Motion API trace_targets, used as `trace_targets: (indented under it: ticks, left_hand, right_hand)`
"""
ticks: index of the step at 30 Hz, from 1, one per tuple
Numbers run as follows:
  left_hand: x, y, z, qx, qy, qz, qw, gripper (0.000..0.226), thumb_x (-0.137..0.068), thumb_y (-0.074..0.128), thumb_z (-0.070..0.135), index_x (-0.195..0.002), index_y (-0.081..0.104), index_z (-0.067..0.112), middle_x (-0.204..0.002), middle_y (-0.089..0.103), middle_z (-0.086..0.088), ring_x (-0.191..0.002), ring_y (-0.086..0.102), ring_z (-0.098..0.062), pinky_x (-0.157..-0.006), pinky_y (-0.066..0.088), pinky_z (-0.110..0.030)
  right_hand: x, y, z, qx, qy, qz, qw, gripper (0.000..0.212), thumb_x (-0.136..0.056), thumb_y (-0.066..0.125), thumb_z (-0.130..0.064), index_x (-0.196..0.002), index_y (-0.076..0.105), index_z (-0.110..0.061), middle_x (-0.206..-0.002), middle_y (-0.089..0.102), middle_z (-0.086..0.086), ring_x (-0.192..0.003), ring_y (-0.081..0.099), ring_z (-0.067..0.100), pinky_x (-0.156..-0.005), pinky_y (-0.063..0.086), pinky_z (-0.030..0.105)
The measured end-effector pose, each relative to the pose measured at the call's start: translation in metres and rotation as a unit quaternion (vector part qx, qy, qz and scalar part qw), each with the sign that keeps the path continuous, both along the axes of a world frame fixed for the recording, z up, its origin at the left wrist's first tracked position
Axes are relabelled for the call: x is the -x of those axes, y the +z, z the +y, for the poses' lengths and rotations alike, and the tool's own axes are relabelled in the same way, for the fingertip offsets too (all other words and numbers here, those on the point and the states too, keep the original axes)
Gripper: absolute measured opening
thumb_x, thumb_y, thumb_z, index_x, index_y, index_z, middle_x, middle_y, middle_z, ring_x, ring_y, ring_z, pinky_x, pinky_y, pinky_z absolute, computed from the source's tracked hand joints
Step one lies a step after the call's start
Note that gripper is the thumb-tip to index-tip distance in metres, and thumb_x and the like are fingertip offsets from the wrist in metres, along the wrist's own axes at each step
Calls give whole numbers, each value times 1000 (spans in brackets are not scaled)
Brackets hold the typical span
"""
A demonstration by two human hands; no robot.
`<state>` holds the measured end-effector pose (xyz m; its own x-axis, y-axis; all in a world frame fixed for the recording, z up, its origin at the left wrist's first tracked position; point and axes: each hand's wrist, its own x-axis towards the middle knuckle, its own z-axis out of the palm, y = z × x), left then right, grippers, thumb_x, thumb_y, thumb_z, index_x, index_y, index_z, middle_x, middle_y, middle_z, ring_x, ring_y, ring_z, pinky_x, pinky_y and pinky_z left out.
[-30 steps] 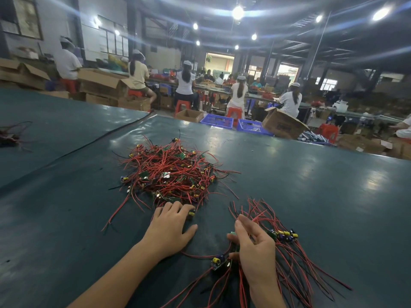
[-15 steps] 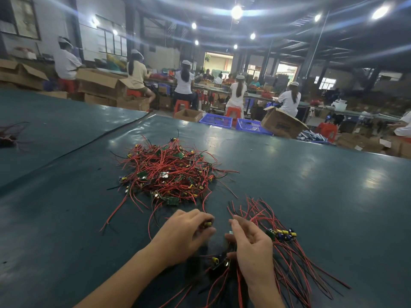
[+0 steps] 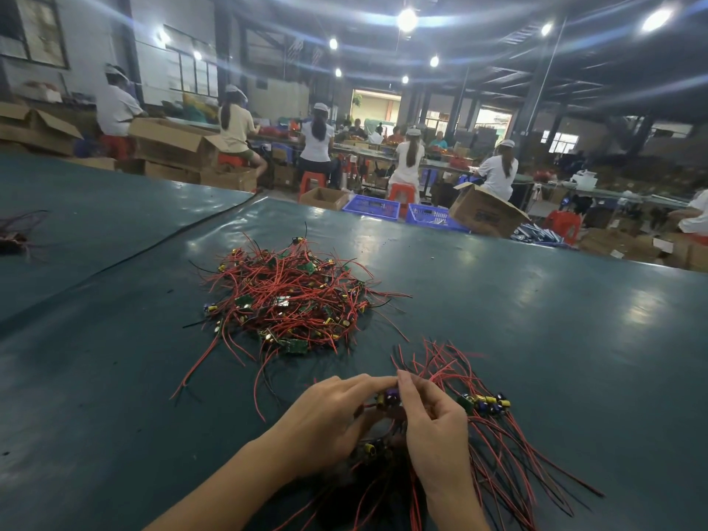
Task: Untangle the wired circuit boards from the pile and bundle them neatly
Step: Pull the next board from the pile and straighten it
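Where the fingertips of both hands meet, at the near middle of the table (image 3: 536, 320), a small circuit board (image 3: 387, 398) carrying a yellow and a purple cylinder is pinched between them. The left hand (image 3: 329, 419) reaches in from the left, its fingers curled over the board's left edge. The right hand (image 3: 433, 431) grasps the board from the right, with its index finger (image 3: 402, 379) raised just above the board and touching the left fingertips. Which wires belong to the held board cannot be told, since they run down under the palms.

Beneath and just right of the hands lies the sorted bundle (image 3: 509, 465). Its boards, with their yellow and dark cylinders, are gathered just beside the right hand's knuckles, and its red and black wires fan out toward the near right and the far side. One more yellow cylinder (image 3: 369, 449) shows below the held board, between the two wrists.

Farther off and to the left, apart from the hands, sits the unsorted pile (image 3: 291, 297), a rounded tangle of red wires, green boards and small parts, with loose wire ends trailing toward the left hand. A smaller tangle (image 3: 15, 231) lies at the far left edge.

Beyond the table stand cardboard boxes (image 3: 486, 214) and blue crates (image 3: 371, 206). Behind these, people (image 3: 410, 159) in white caps sit on red stools (image 3: 400, 193) under bright ceiling lamps (image 3: 407, 20).
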<state>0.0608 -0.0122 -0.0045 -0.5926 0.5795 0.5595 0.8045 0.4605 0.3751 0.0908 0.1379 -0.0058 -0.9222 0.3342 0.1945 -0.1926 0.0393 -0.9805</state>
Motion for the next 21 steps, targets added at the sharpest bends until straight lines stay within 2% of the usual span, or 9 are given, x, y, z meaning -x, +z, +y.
trace_targets:
  ticks: [1,3,5,8,10,14,17,19,21]
  left_hand:
    - [0,0,0,-8,5,-2,1000,44,-95,56,23,-138,47,27,-120,64,13,-94,58,-7,-79,39,-13]
    - [0,0,0,-8,16,-2,1000,44,-94,57,21,-136,49,27,-122,63,14,-95,56,-5,-78,35,-9]
    - [0,-1,0,-6,19,-5,1000,40,-93,57,21,-133,52,26,-120,63,15,-94,56,-3,-79,38,-13]
    - [2,-4,-1,-31,42,-1,999,28,-91,59,27,-119,57,26,-114,62,15,-95,57,0,-85,42,-22]
    - [4,-4,0,-53,83,46,994,18,-88,62,31,-105,59,23,-105,60,12,-96,55,-3,-86,40,-24]
    - [5,-1,0,-82,116,101,985,13,-83,68,31,-83,60,21,-83,57,12,-78,53,-6,-75,40,-26]
    - [3,-3,0,-82,77,18,993,26,-87,60,43,-75,62,21,-67,58,12,-60,53,-4,-63,45,-31]
    - [3,-5,1,-58,75,-49,994,45,-90,46,56,-71,63,19,-64,61,8,-59,54,-8,-59,46,-34]
    - [2,-6,1,-37,83,-77,993,54,-92,34,61,-75,63,18,-69,62,8,-65,56,-9,-62,46,-35]
  right_hand:
    - [-1,1,0,3,2,8,1000,23,-94,61,-24,-78,76,-18,-74,72,10,-73,68,31,-65,60,37]
    - [-1,1,0,-2,-1,22,1000,22,-93,61,-23,-77,76,-18,-73,74,4,-71,70,23,-61,57,24]
    - [0,1,1,-11,-7,21,1000,16,-91,64,-18,-80,75,-21,-76,75,-2,-73,72,14,-64,55,18]
    - [2,-3,2,8,-16,4,1000,15,-88,68,-6,-84,74,-19,-76,76,1,-74,73,17,-68,59,26]
    - [3,-4,2,30,-27,5,999,13,-87,69,-4,-85,74,-16,-75,75,3,-73,73,18,-66,58,26]
    - [4,-3,3,54,-62,28,996,13,-87,69,-4,-84,75,-15,-73,75,2,-68,72,12,-58,54,17]
    - [3,-1,3,68,-75,40,994,12,-87,69,-5,-86,75,-15,-74,75,-2,-68,71,8,-53,51,14]
    - [3,-1,3,81,-71,45,993,12,-88,68,-5,-89,73,-15,-78,76,-4,-72,72,7,-56,52,13]
    - [3,1,3,86,-68,51,993,13,-89,67,-4,-91,72,-16,-82,77,-3,-76,72,10,-61,54,15]
